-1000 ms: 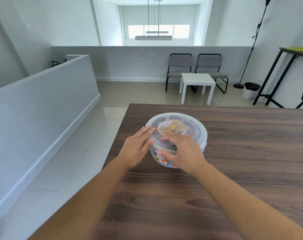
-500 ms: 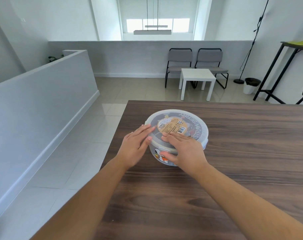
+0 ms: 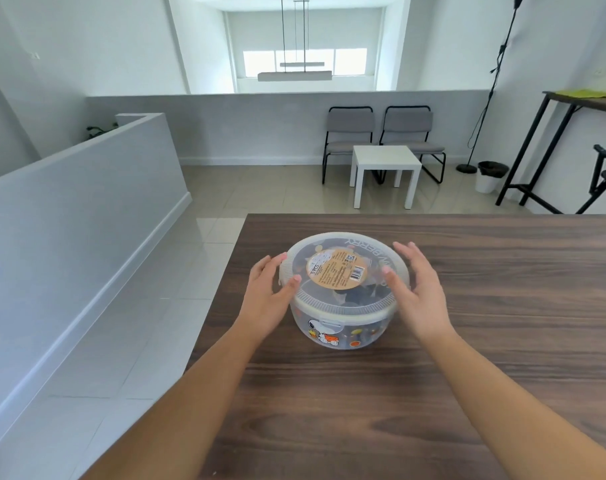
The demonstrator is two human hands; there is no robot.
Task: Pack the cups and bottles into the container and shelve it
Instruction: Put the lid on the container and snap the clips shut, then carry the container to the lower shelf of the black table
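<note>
A round clear plastic container (image 3: 343, 332) with cartoon prints stands on the dark wood table (image 3: 502, 306), near its left edge. Its translucent lid (image 3: 370, 308) is on and carries a round tan label. Dark shapes show through the lid, but I cannot tell what they are. My left hand (image 3: 265, 299) lies against the container's left side, thumb on the lid rim, fingers spread. My right hand (image 3: 415, 292) is at the right side with straight, spread fingers and its thumb at the rim. Neither hand is closed around the container.
The table's left edge drops to a tiled floor, with a low grey partition wall (image 3: 86, 209) beyond. Past the far edge stand a small white side table (image 3: 384, 161) and two grey chairs (image 3: 381, 133). A tall dark stand (image 3: 551, 140) and a bin (image 3: 490, 174) are at the far right.
Both hands have left the top of the lid and moved apart to the container's left and right sides. The container has stayed in place.
</note>
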